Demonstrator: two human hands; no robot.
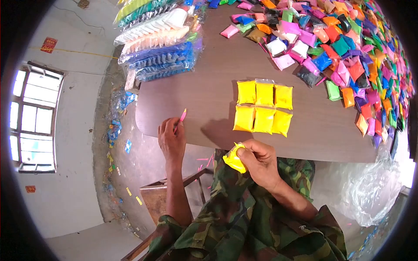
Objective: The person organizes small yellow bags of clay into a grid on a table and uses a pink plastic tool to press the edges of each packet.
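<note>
Six yellow packets (255, 106) lie in two rows of three on the brown table. My right hand (260, 163) pinches another yellow packet (235, 159) in front of the table's near edge, over my lap. To the left, my left hand (172, 135) is at the table's near edge, its fingers closed round a thin pink strip (183, 115) with a yellowish tip. The two hands are apart, and neither touches the six packets.
Bagged stacks of packets (159, 43) stand at the table's back left. A large heap of small coloured packets (337, 52) covers the back right. A wooden stool (156, 198) is below left, and clear plastic bags (370, 191) hang or lie at the lower right.
</note>
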